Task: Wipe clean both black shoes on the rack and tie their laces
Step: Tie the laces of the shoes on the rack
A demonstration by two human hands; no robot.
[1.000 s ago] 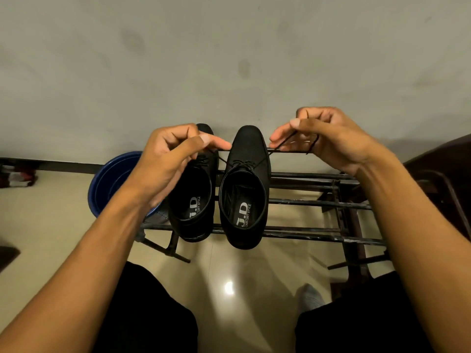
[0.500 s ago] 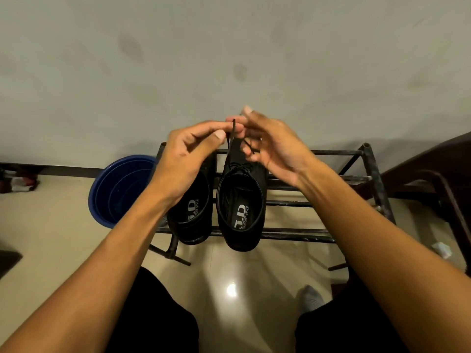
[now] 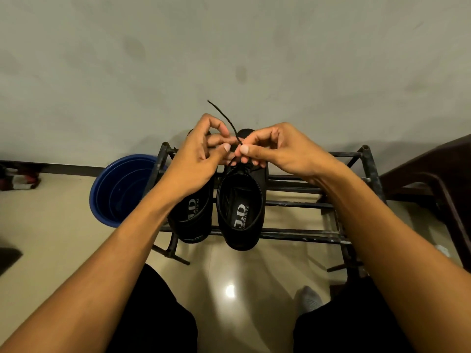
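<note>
Two black shoes stand side by side on a black metal rack (image 3: 300, 235), heels toward me. The right shoe (image 3: 240, 212) shows its insole lettering. The left shoe (image 3: 192, 220) is partly covered by my left wrist. Both hands hover over the right shoe's lacing. My right hand (image 3: 277, 149) pinches the thin black lace (image 3: 224, 115) between thumb and forefinger, and one lace end sticks up toward the wall. My left hand (image 3: 201, 154) touches the same lace, its fingers curled around it. The knot area is hidden behind the fingers.
A blue plastic basin (image 3: 119, 189) sits on the floor at the rack's left end. Dark wooden furniture (image 3: 433, 179) stands at the right. A grey wall rises behind the rack. My knees in black clothing and a grey sock (image 3: 308, 299) are at the bottom.
The hands were wide apart pulling the lace ends, then came together over the right shoe. Now a lace end points upward between the fingers.
</note>
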